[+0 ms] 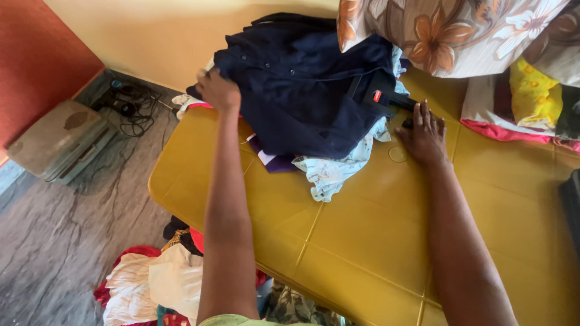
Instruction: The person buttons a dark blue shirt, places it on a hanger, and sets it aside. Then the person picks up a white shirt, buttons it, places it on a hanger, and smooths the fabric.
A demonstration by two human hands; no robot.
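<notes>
Both hands are on a dark navy button-up shirt (308, 90) that lies in a heap at the far side of a mustard-yellow plastic table (374, 241) with moulded square panels. The left hand (217, 90) sits at the shirt's left edge, fingers curled over the cloth near the button placket, so it looks like it has a bit of fabric pinched, though how tight I can't tell. The right hand (425, 137) lies flat on the tabletop, fingers spread and pointing away, fingertips touching the shirt's right edge just beside a small red tag (377, 96). It's pressing, not gripping anything.

Under the navy shirt there's a pale blue printed cloth (332, 172) spilling toward the near side, plus a purple and white piece (269, 160) peeking out at the left. Behind the pile is a floral cushion in brown, orange and white (447, 33), and to the right of it a yellow patterned cloth (534, 96) on top of something pink-edged.

On the grey marbled floor (54, 241) to the left: a flat grey case (57, 142) and a tangle of black cables (130, 108) near the wall. Below the table's near edge is a heap of white and red clothes (154, 284).
</notes>
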